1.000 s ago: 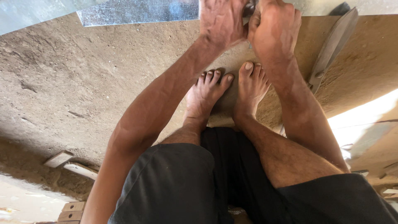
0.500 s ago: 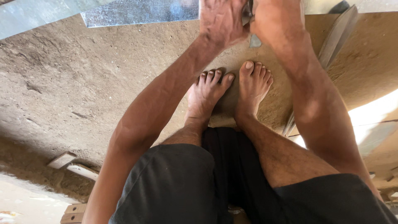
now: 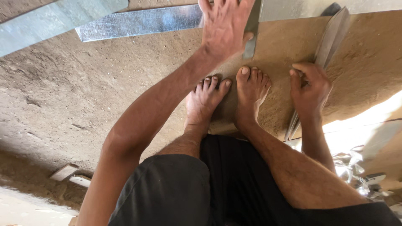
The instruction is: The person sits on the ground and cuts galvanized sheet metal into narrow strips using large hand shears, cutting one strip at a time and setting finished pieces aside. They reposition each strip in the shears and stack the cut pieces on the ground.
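The shiny galvanized metal sheet strip is lying along the far edge of the dusty earthen floor; the left hand is pressing flat, fingers spread, on it, while the right hand is curling around long grey metal shears

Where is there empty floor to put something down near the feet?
Left of the left arm, the dirt floor lies bare below the metal strip. Right of the long blade is another bare patch. It is crowded around the feet, where the right hand is on the blade.
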